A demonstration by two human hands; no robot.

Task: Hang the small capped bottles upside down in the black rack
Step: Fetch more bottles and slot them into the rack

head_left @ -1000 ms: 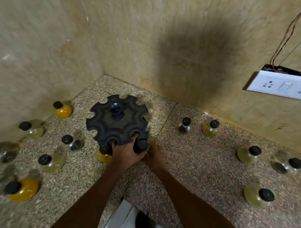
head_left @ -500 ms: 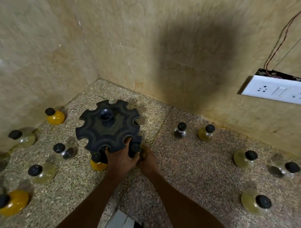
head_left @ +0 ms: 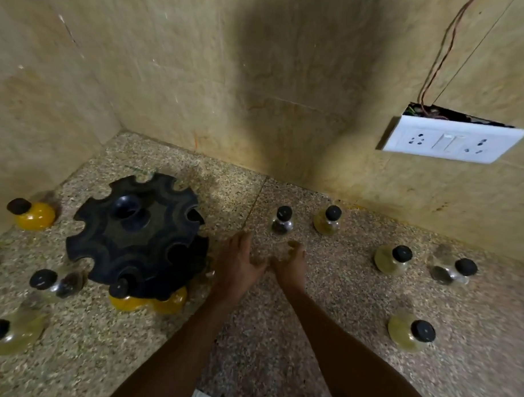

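Rack (head_left: 137, 232), black and notched around its rim, stood on the speckled worktop (head_left: 278, 362) near the corner, and I took it as my landmark. Right of the rack, my left hand (head_left: 237, 265) and right hand (head_left: 291, 266) hovered side by side, each grip spread and holding nothing. At the rack's near edge hung two yellow bottles (head_left: 145, 301). Beyond my hands, further right of the rack, a dark-filled bottle (head_left: 282, 221) and a pale one (head_left: 328, 221) stood upright, black caps on top.
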